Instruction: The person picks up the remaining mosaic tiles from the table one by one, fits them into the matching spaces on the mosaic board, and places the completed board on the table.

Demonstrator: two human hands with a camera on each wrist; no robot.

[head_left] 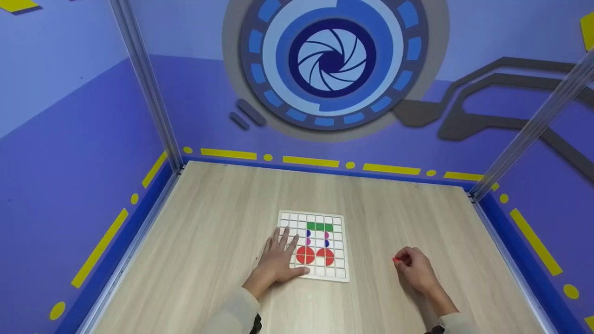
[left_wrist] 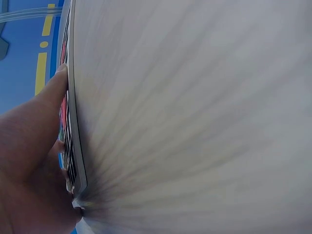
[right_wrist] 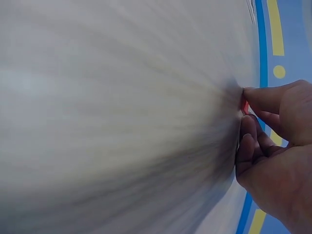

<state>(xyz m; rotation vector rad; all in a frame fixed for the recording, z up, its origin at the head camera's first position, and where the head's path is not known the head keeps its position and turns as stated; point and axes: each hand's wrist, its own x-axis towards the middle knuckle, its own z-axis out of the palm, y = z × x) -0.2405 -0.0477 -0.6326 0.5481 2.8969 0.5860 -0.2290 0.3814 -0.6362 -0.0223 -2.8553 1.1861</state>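
A white gridded board (head_left: 345, 260) lies on the table, with green squares (head_left: 320, 227) near its top and small blue and pink half-round pieces below them. Lower on it a full red circle (head_left: 305, 255) sits beside a second red circle (head_left: 329, 258) whose lower left quarter shows white. My left hand (head_left: 277, 262) rests spread over the board's left side, thumb on its lower edge; the left wrist view shows this thumb (left_wrist: 53, 90) along the rim. To the right of the board, my right hand (head_left: 416, 269) pinches a small red piece (right_wrist: 244, 106) between thumb and fingertips, close over the tabletop.
The wooden table (head_left: 222, 204) is enclosed by blue-purple panels with yellow markings (head_left: 311, 161). Metal posts (head_left: 147, 88) stand at the two back corners, and rails run along the table's left and right sides.
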